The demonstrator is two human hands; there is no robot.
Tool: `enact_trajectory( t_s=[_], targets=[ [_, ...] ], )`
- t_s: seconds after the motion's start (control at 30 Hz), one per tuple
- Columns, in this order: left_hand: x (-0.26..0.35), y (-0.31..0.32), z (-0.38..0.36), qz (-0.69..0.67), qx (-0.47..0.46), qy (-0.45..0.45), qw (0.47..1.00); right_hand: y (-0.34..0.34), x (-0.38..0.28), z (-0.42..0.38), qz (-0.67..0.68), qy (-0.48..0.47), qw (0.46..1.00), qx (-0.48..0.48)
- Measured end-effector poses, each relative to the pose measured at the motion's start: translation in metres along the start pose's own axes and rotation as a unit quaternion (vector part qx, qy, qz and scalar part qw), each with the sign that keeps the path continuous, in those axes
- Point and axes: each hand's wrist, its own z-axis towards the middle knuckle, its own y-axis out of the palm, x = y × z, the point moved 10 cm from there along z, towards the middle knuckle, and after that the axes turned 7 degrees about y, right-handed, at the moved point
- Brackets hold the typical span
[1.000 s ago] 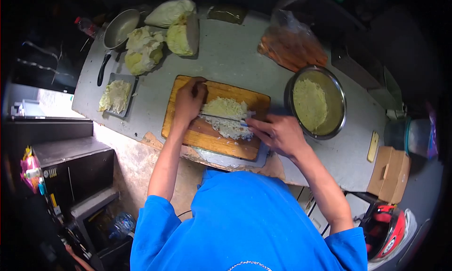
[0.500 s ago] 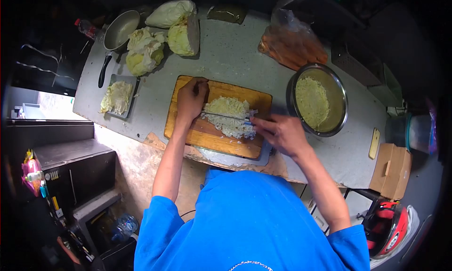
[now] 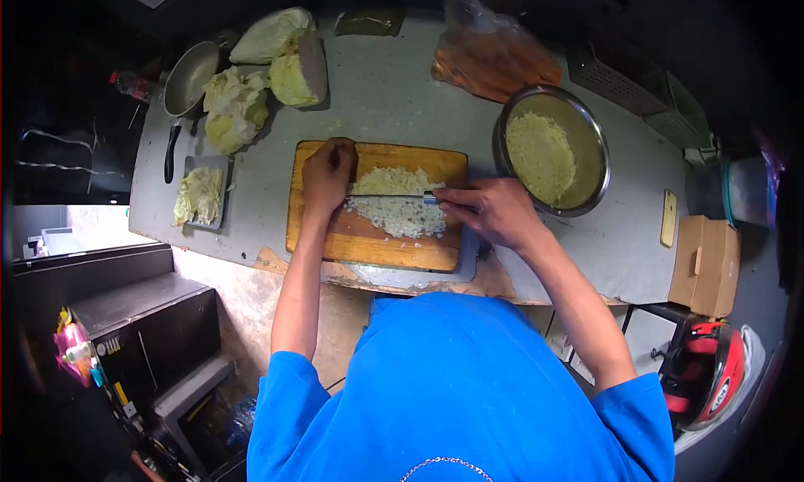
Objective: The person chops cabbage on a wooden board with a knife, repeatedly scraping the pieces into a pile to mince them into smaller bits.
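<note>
A wooden cutting board (image 3: 377, 250) lies on the table, with finely chopped cabbage (image 3: 400, 216) at its middle. My right hand (image 3: 494, 211) is closed round the handle of a knife (image 3: 385, 197), whose blade lies across the cabbage and points left. At the board's left side, my left hand (image 3: 328, 179) has its fingers curled in, near the blade's tip; what it grips, if anything, is hidden. To the right stands a metal bowl (image 3: 603, 159) holding more chopped cabbage.
Cabbage heads (image 3: 299, 73), a pan (image 3: 191, 78) and a small tray (image 3: 219, 165) with cabbage leaves are at the left. A plastic bag of orange vegetables (image 3: 494, 59) lies behind the bowl. A cardboard box (image 3: 705, 266) and a red helmet (image 3: 720, 373) are at the right.
The camera view has shifted, moving the table items mostly left. The knife has moved slightly up the board relative to the chopped cabbage, still in my right hand.
</note>
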Motion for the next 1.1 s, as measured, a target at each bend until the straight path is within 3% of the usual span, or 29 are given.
enact_trajectory(
  t_s=[0.07, 0.1, 0.23, 0.3, 0.37, 0.4, 0.47, 0.6, 0.7, 0.83, 0.93, 1.0, 1.1],
  targets=[
    [0.004, 0.001, 0.000, 0.025, 0.003, 0.029, 0.999, 0.042, 0.037, -0.005, 0.104, 0.060, 0.992, -0.028],
    [0.009, 0.000, 0.000, 0.052, 0.011, 0.056, 0.997, 0.063, 0.052, -0.015, 0.161, -0.009, 0.986, 0.050],
    [0.015, -0.002, 0.000, 0.098, 0.017, 0.091, 0.991, 0.032, 0.020, -0.015, 0.060, 0.016, 0.998, 0.012],
    [0.002, 0.001, 0.002, 0.022, -0.020, 0.010, 0.999, 0.005, 0.002, -0.001, 0.055, 0.010, 0.998, -0.013],
    [0.004, 0.002, 0.001, 0.020, -0.023, 0.005, 1.000, 0.004, 0.000, 0.005, 0.044, 0.008, 0.998, -0.055],
    [0.005, 0.001, 0.002, 0.016, -0.016, -0.001, 1.000, 0.020, 0.018, 0.003, 0.043, 0.009, 0.998, -0.052],
    [0.013, 0.004, 0.003, 0.055, -0.013, 0.036, 0.998, 0.048, 0.049, -0.009, 0.138, -0.090, 0.985, 0.055],
    [0.027, 0.011, 0.000, 0.105, -0.005, 0.091, 0.990, 0.056, 0.058, 0.000, 0.169, -0.069, 0.983, -0.012],
    [0.009, 0.006, -0.001, 0.033, 0.007, 0.046, 0.998, 0.028, 0.034, 0.009, 0.142, -0.014, 0.986, -0.083],
    [0.009, 0.006, 0.001, 0.002, 0.008, 0.014, 1.000, 0.005, 0.017, 0.012, 0.083, -0.006, 0.994, -0.077],
    [0.016, 0.004, 0.001, 0.036, 0.016, 0.043, 0.998, 0.039, 0.041, 0.001, 0.085, -0.009, 0.995, -0.051],
    [0.018, 0.009, 0.000, 0.038, -0.007, 0.047, 0.998, 0.054, 0.055, -0.017, 0.130, -0.035, 0.990, 0.049],
    [0.026, 0.009, 0.002, 0.103, -0.003, 0.101, 0.990, 0.054, 0.055, -0.015, 0.127, -0.024, 0.991, 0.037]
  ],
)
